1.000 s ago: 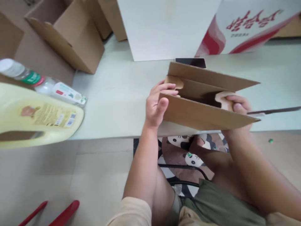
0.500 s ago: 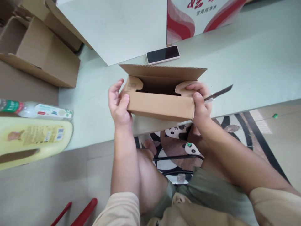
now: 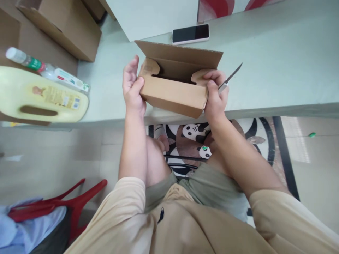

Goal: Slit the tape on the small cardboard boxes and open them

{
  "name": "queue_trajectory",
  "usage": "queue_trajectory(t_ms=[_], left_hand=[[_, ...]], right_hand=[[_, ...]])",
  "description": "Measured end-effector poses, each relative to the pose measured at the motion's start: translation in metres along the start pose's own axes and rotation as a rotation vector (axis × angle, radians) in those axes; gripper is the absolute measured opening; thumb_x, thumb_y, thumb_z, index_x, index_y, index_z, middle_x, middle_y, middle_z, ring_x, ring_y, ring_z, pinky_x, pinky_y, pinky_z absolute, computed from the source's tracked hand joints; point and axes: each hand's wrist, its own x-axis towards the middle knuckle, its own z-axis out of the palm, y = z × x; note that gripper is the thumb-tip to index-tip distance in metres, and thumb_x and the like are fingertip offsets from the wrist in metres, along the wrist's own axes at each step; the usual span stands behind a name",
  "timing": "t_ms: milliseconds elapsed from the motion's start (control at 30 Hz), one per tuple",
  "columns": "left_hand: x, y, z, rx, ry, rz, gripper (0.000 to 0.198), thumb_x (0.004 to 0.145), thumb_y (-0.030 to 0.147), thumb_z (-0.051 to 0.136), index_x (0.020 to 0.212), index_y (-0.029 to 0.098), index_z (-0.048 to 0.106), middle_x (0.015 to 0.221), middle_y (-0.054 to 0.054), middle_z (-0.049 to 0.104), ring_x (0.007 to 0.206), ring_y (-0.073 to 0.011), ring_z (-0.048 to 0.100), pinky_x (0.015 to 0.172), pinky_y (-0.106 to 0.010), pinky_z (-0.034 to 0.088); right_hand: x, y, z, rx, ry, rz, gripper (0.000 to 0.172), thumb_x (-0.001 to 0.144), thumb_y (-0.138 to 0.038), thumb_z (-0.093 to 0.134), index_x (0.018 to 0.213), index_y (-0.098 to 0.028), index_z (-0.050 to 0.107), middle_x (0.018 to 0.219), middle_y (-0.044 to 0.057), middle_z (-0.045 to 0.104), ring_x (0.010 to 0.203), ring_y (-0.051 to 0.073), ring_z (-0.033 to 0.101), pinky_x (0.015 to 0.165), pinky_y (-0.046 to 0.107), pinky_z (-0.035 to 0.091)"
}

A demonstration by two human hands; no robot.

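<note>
A small brown cardboard box point(image 3: 173, 92) is held between my two hands over the table's front edge, its lid flap raised at the back and its inside dark. My left hand point(image 3: 133, 86) grips the left end, thumb on the front corner and fingers behind. Around the right end my right hand point(image 3: 217, 92) is closed, its fingertips over the side flap. A knife point(image 3: 231, 78) with a thin dark blade also sticks out of that hand, pointing up and right, away from the box. The knife's handle is mostly hidden by the fingers.
A phone point(image 3: 190, 34) lies on the pale table point(image 3: 267, 67) behind the box, before a white carton point(image 3: 156, 17). At left are a yellow jug point(image 3: 65, 114), a clear bottle point(image 3: 49, 70) and larger cardboard boxes point(image 3: 76, 31). A red chair point(image 3: 87, 194) stands lower left.
The box has tilted, its right end now lower and nearer to me. The knife in my right hand points more steeply upward. The view has shifted downward.
</note>
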Motion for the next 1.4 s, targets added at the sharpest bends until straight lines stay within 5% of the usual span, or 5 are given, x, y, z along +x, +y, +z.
queue_trajectory(t_ms=[567,800,1000,1200,1400], left_hand=[[-0.055,0.002,0.032,-0.001,0.1,-0.069,0.034,0.097,0.049,0.062,0.114,0.018,0.063,0.145,-0.004,0.063,0.153,-0.0189,0.036,0.122,-0.037,0.037],[-0.061,0.015,0.041,-0.067,0.067,-0.116,0.031,0.094,0.038,0.068,0.119,0.022,0.06,0.145,-0.003,0.063,0.153,-0.0208,0.037,0.122,-0.04,0.037],[-0.059,0.011,0.035,-0.018,0.054,-0.022,0.05,0.089,0.038,0.075,0.133,0.028,0.054,0.149,-0.002,0.059,0.156,-0.0222,0.032,0.125,-0.041,0.035],[-0.049,-0.007,0.025,0.151,-0.107,0.085,0.025,0.086,0.048,0.071,0.092,0.024,0.071,0.151,0.0,0.057,0.154,-0.0317,0.038,0.128,-0.05,0.032],[-0.042,-0.015,0.008,0.107,-0.001,0.041,0.028,0.088,0.051,0.061,0.094,0.025,0.07,0.145,-0.002,0.059,0.153,-0.0336,0.039,0.128,-0.052,0.031]], right_hand=[[0.003,-0.01,-0.052,0.054,-0.01,0.051,0.003,0.087,-0.028,0.052,0.085,-0.026,0.051,0.087,0.005,0.058,0.086,0.02,0.056,0.087,0.037,0.049],[-0.002,-0.028,-0.057,0.13,-0.094,0.091,0.059,0.087,-0.042,0.059,0.141,-0.04,0.033,0.139,0.003,0.059,0.109,0.021,0.063,0.097,0.04,0.053],[0.0,-0.021,-0.062,0.018,-0.07,0.023,0.016,0.091,-0.042,0.054,0.098,-0.03,0.062,0.133,0.006,0.062,0.142,0.029,0.048,0.116,0.052,0.042],[-0.003,-0.025,-0.064,0.037,-0.041,0.088,0.012,0.081,-0.03,0.052,0.081,-0.029,0.064,0.13,0.003,0.067,0.136,0.028,0.053,0.118,0.051,0.042],[0.004,-0.015,-0.07,0.148,-0.013,0.229,0.04,0.083,-0.027,0.048,0.118,-0.038,0.062,0.13,-0.003,0.066,0.124,0.022,0.063,0.111,0.047,0.05]])
